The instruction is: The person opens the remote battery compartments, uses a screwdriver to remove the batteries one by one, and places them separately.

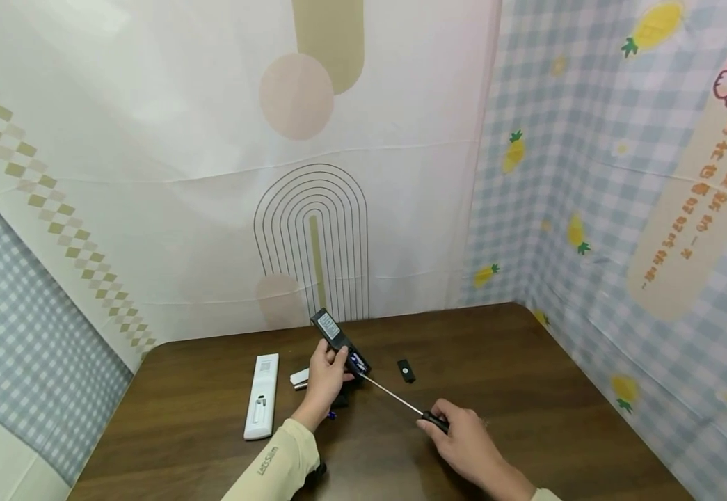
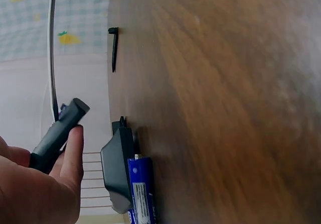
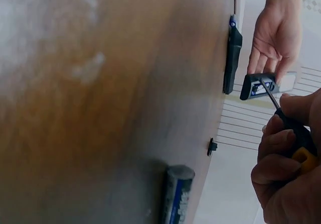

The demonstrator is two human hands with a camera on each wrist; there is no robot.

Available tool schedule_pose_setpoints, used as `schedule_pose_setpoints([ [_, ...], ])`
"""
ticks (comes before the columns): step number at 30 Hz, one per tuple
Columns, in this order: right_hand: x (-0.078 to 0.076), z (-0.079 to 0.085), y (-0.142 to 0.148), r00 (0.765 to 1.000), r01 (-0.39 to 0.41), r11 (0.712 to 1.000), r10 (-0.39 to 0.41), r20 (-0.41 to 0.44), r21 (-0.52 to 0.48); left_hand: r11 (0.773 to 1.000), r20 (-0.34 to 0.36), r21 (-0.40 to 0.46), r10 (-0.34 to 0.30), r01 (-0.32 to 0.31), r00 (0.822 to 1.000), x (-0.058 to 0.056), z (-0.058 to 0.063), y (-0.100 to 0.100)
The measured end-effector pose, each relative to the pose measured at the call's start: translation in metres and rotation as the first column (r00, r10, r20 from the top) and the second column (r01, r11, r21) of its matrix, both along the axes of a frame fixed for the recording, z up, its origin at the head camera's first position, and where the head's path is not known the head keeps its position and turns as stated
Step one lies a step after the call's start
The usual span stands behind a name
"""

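My left hand (image 1: pixel 325 376) holds a black remote control (image 1: pixel 341 339) tilted above the table, its battery compartment uncovered. A blue battery (image 3: pixel 260 88) shows inside that compartment in the right wrist view. My right hand (image 1: pixel 468 438) grips a screwdriver (image 1: pixel 394 396) by its black handle, which has a yellow part (image 3: pixel 304 158). The thin metal shaft reaches left, with its tip right at the compartment. In the left wrist view, the remote's dark edge (image 2: pixel 59 136) lies between my thumb and fingers, and the shaft (image 2: pixel 51 53) runs up from it.
A white remote (image 1: pixel 263 396) lies at left, its battery slot uncovered. A small black cover (image 1: pixel 405 371) lies right of the held remote. Under my left hand are a white piece (image 1: pixel 299 376), a black angular object (image 2: pixel 118 166) and blue batteries (image 2: pixel 142 189). Another battery (image 3: pixel 178 196) lies nearer my right hand.
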State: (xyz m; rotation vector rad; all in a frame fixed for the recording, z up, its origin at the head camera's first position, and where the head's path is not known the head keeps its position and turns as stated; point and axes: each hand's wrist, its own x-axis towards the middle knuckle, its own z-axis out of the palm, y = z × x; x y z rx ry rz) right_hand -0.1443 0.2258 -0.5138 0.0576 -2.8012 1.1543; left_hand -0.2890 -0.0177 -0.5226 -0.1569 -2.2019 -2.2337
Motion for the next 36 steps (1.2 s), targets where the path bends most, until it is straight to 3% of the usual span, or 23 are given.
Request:
schedule_pose_setpoints([
  [6,-0.0016,-0.0026,-0.0036,1.000,0.023,1.000,-0.023,-0.021,-0.009,1.000,-0.027,-0.027,-0.016,0.015,1.000,0.0020,0.0014,0.0017],
  [17,-0.0060,-0.0048,-0.0061,0.999,0.029,1.000,-0.028,0.039,-0.012,0.996,-0.038,-0.081,-0.028,0.025,0.999,0.0024,0.0006,0.0015],
  [36,-0.0008,-0.0015,-0.0054,0.996,0.077,0.997,-0.077,0.039,0.014,1.000,-0.005,-0.029,-0.006,0.005,1.000,-0.0007,-0.0063,-0.0050],
])
